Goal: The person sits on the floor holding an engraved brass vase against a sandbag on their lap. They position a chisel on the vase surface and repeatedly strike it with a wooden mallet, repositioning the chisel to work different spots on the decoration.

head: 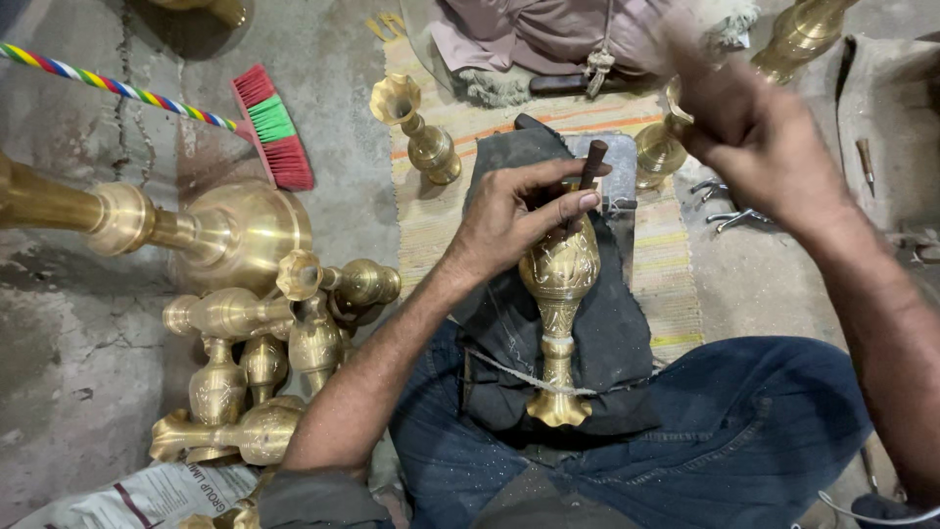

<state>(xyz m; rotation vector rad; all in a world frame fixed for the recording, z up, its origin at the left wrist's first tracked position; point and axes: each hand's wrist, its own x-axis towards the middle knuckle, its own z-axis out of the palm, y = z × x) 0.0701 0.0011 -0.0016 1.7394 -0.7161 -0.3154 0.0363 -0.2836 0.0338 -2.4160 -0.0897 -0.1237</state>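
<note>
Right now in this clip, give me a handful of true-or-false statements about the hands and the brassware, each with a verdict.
1. The left hand holds a dark chisel against the engraved brass vase. True.
2. That vase stands upright on the concrete floor. False: it lies across a dark cloth on the person's lap, tied with a cord.
3. The right hand rests on the vase. False: it is raised and blurred, apart from it.
4. A heap of brass vases lies to the person's left. True.
5. A red and green brush lies on the floor. True.
</note>
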